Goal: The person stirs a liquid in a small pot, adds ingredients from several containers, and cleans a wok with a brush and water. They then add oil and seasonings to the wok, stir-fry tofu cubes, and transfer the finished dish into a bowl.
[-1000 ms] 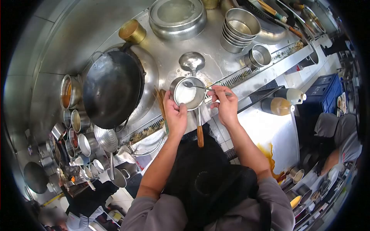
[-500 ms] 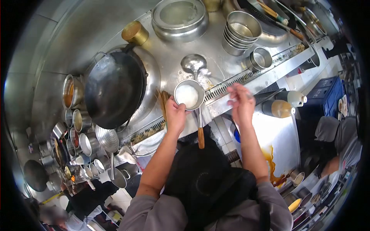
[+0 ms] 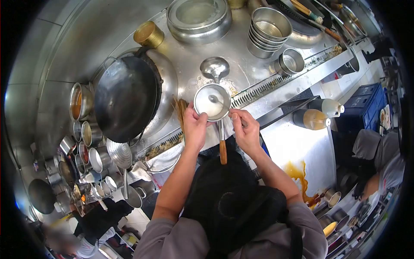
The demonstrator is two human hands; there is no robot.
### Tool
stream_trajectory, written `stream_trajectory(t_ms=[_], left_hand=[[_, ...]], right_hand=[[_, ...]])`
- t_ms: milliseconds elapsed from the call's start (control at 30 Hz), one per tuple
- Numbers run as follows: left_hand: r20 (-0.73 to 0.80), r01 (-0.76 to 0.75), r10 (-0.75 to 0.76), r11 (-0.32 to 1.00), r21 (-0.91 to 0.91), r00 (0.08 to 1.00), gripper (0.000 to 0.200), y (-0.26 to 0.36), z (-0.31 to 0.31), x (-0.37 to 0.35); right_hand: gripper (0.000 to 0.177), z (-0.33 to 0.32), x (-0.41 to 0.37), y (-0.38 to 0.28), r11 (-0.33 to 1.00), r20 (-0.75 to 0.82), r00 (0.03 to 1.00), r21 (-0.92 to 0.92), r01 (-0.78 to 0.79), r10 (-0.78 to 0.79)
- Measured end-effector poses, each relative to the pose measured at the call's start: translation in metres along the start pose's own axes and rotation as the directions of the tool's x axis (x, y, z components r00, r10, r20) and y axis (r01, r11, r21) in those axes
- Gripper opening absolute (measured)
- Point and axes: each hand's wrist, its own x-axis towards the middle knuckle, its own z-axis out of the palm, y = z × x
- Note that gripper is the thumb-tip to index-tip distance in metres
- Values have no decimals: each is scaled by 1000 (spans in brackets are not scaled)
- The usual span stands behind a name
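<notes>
My left hand (image 3: 196, 127) grips a small round metal pot (image 3: 197, 100) by its near left side, thumb at the rim. White contents (image 3: 208, 106) lie in the pot. At its right edge my right hand (image 3: 246, 131) is closed in a pinch on a thin spoon (image 3: 213, 99), whose dark bowl shows over the white contents. Below the pot, a ladle (image 3: 214, 67) rests on the steel counter, its wooden handle (image 3: 223, 152) pointing toward me. A bundle of thin sticks (image 3: 179, 113) stands just left of my left hand.
A large black wok (image 3: 126, 99) sits on the left. Stacked metal pots (image 3: 271, 26), a single metal pot (image 3: 291, 61), a brass-coloured can (image 3: 148, 34) and a big lidded pot (image 3: 198, 19) stand farther back. Jugs (image 3: 311, 119) are at right. Other people are at both lower edges.
My right hand has come left, from the air beside the counter edge to the pot's rim, and a spoon now shows in the pot. My left hand keeps hold of the pot.
</notes>
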Motion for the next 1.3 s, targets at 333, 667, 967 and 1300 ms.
stream_trajectory(t_ms=[333, 667, 967, 1300], left_hand=[[22, -183, 182, 967, 178, 983, 18, -15, 2, -2], [-38, 34, -33, 999, 26, 999, 17, 9, -15, -5], [42, 117, -113, 989, -88, 993, 23, 38, -49, -35], [-28, 119, -121, 991, -58, 992, 23, 11, -57, -39]], right_hand=[[26, 10, -3, 17, 802, 30, 930, 496, -332, 366], [18, -87, 56, 11, 792, -259, 878, -579, 191, -402], [24, -84, 36, -41, 955, -127, 986, -289, 65, -106], [17, -33, -4, -67, 985, 216, 973, -135, 110, -79]])
